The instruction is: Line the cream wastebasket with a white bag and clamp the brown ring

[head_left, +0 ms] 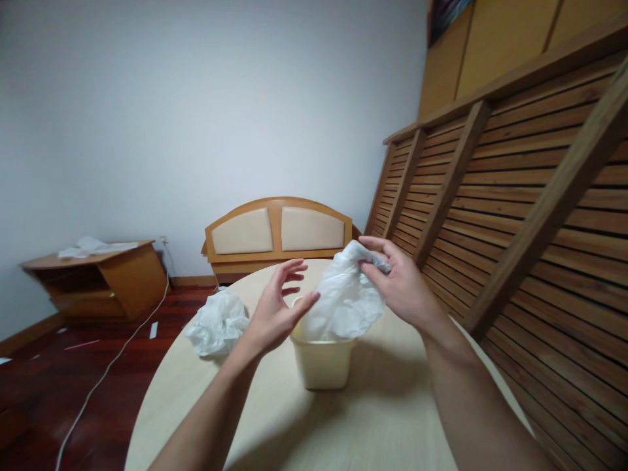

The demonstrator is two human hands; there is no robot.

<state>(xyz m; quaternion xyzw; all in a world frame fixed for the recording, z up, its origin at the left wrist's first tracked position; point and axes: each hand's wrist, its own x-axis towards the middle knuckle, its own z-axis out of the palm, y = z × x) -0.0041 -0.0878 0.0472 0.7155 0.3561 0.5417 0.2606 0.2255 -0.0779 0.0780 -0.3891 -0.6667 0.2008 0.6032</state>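
Observation:
A thin white plastic bag (343, 297) hangs over a small cream-coloured bin (324, 363), and its lower part covers much of the rim. My right hand (395, 278) pinches the bag's gathered upper edge between thumb and fingers. On the other side, my left hand (282, 301) has its fingers apart and holds nothing; its thumb tip is close to the bag, and I cannot tell if they touch. Left of the bin, a second crumpled white plastic bag (218, 324) lies on the round pale table (387, 418).
Behind the table stands a wooden headboard (277, 229) with padded panels. Slatted wooden panels (500, 209) lean along the right side. A low wooden cabinet (122, 281) is at the left, with a white cable (120, 353) trailing across the dark red floor.

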